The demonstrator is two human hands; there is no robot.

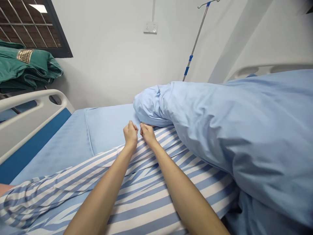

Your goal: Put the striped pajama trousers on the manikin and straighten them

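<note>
Blue-and-white striped fabric (137, 192) spans the lower centre of the frame, lying across a hospital bed (51, 156), with its upper edge running just under both hands. The left hand (130, 134) and right hand (148, 133) sit side by side at centre, almost touching each other. Each grip is curled into a loose, closed fist. Neither shows a held object, and whether the fingers pinch the striped fabric's edge cannot be determined. The right hand's fingertips (144, 125) touch the light blue quilt (215, 137), a bulky bunched mass filling the right of the frame. A blue sheet (110, 130) covers the mattress at centre left. A white side rail (24, 127) with a blue panel stands at left. Folded green cloth (24, 67) lies at upper left, below a grilled window (31, 24). A wall socket (150, 27) and a drip stand (197, 39) occupy the top centre.
</note>
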